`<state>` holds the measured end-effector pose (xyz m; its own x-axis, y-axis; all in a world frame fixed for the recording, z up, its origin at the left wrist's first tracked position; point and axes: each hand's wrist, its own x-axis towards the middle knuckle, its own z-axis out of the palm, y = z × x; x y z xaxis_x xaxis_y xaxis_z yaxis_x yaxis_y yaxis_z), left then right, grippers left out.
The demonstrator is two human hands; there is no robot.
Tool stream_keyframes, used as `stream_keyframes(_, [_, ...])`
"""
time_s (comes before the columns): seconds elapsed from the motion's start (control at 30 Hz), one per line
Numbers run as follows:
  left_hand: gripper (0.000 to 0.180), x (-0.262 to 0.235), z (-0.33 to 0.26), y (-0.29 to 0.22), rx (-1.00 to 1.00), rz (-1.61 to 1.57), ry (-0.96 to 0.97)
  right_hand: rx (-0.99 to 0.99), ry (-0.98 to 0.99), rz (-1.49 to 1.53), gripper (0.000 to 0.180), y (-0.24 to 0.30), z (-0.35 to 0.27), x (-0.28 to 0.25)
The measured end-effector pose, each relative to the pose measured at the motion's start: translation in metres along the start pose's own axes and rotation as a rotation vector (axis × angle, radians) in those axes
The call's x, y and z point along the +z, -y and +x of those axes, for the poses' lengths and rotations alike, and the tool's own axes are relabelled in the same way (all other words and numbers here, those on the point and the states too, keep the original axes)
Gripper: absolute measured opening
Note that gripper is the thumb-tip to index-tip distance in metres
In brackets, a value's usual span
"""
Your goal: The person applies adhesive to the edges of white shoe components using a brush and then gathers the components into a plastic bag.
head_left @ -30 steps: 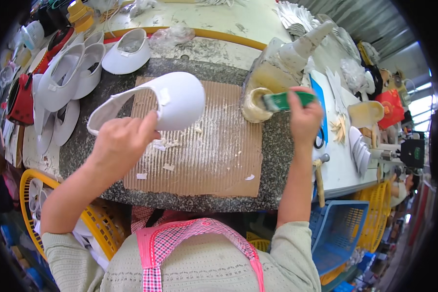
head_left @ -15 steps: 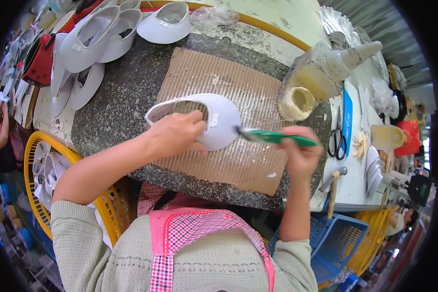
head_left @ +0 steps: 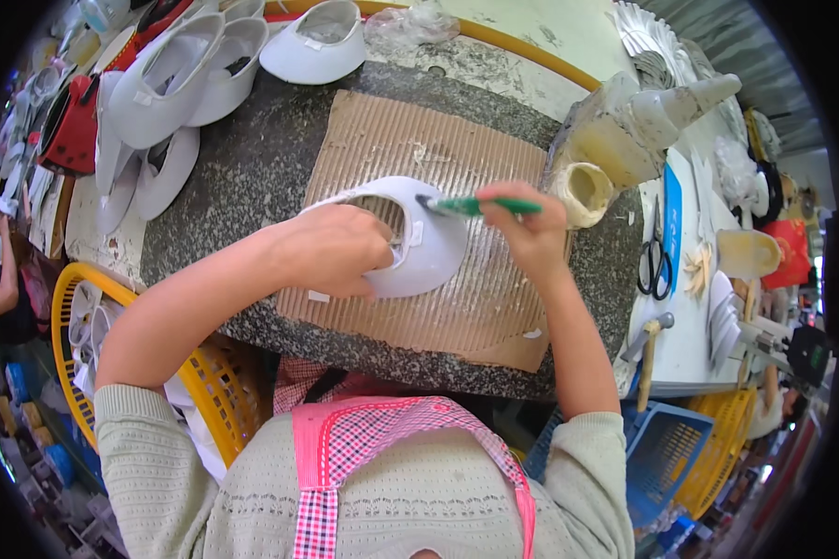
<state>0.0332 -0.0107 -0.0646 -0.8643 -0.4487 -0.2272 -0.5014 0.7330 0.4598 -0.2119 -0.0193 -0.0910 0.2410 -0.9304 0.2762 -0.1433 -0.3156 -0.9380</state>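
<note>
A white shoe upper (head_left: 441,250) lies on a ridged sheet of brown cardboard (head_left: 494,321), its oval opening toward my left hand (head_left: 337,252). That hand is closed on the upper's near-left edge, fingers curled over the rim. Between the fingers of my right hand (head_left: 529,228) is a brush with a green handle (head_left: 466,205). Its dark bristles touch the upper's far side, right of the opening. A small white tab (head_left: 416,233) shows on the rim. Right of the cardboard, a glue-crusted plastic bottle (head_left: 606,126) lies near my right hand, with a crusted round opening (head_left: 587,189).
More white uppers (head_left: 312,42) stand at the far left, beside a red spotted one (head_left: 68,126). Scissors (head_left: 655,265) and a hammer (head_left: 645,349) lie on the right. A yellow basket (head_left: 219,396) is at lower left, a blue crate (head_left: 667,456) at lower right.
My right hand has moved the brush up and left, from the upper's right edge onto its far side. The upper has turned slightly under my left hand, which keeps its grip.
</note>
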Motion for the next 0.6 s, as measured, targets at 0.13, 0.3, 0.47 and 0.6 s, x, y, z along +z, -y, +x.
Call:
stream_keyframes(0.13, [0.024, -0.008, 0.002, 0.007, -0.103, -0.181, 0.125, -0.049, 0.226, 0.018, 0.014, 0.002, -0.048, -0.013])
stream_keyframes(0.3, [0.027, -0.05, -0.013, 0.004, -0.106, -0.612, -0.189, -0.109, -0.567, -0.053, 0.013, 0.017, -0.031, -0.081])
stream_keyframes(0.47, [0.03, -0.044, -0.053, -0.008, -0.142, -0.999, -0.813, 0.063, -0.332, -0.388, 0.015, -0.001, -0.014, -0.121])
stream_keyframes(0.6, [0.021, -0.019, -0.019, -0.029, -0.546, -0.55, -0.553, -0.26, -0.447, -0.378, 0.014, 0.004, -0.034, -0.139])
